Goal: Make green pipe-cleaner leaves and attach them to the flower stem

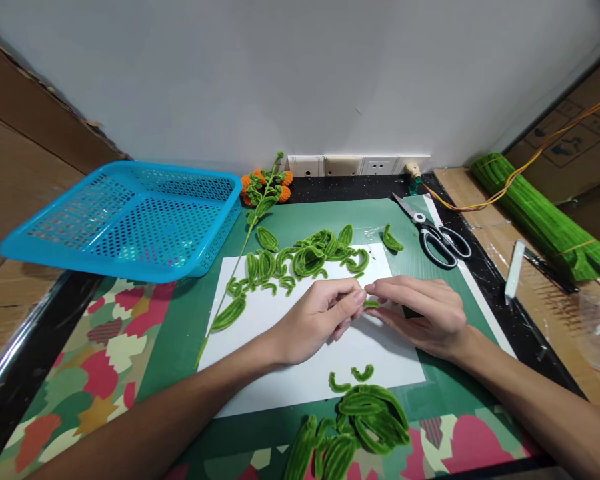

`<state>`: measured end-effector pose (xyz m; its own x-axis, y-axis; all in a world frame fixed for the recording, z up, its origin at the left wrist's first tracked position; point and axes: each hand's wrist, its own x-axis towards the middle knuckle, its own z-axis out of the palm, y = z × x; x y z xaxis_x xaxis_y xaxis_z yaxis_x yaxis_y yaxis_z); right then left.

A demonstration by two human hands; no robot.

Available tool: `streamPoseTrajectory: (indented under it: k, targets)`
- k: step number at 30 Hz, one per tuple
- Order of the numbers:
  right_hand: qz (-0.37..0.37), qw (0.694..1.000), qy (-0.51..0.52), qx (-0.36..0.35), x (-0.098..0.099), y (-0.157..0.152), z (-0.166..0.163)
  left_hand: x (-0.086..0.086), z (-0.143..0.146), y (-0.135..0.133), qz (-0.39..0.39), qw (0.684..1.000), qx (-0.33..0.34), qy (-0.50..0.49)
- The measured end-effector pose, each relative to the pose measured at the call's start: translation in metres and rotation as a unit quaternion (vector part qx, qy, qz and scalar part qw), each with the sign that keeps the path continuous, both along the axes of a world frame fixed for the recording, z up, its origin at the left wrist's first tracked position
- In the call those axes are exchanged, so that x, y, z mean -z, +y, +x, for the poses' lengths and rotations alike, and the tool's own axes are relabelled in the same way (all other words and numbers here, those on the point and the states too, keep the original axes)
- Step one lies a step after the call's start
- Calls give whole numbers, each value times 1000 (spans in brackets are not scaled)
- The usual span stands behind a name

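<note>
My left hand is closed, thumb and fingers pinched together above the white paper. Facing it, my right hand also pinches, its fingertips nearly meeting the left ones. Between them shows a small piece of green pipe cleaner, mostly hidden by the fingers. Behind my hands lies a row of looped green pipe-cleaner leaves. Closer to me is another heap of green leaves, with two short curled pieces beside it. A pipe-cleaner flower stem with orange blossoms lies along the paper's left side.
A blue plastic basket stands at the back left. Grey-handled scissors lie at the right of the green mat. Beyond them are a white-handled cutter, a bundle of green pipe cleaners and a yellow cable from the wall sockets.
</note>
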<state>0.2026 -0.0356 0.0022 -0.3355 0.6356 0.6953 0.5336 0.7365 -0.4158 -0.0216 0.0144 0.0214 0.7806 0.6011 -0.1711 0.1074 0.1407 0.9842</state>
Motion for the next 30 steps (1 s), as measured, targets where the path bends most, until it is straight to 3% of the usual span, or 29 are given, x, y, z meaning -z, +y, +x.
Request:
streamPoseTrajectory:
  k: [10,23,30]
  targets:
    - [18,1000,-9,4,-1,1,1,4,-1,-1,-18,1000,-2,5]
    - [-34,999,28,-9,0,0,2,-1,1,-1,4,1000,6,13]
    - [-29,999,28,8,0,0,-1,4,2,-1,-6,999,-36,-18]
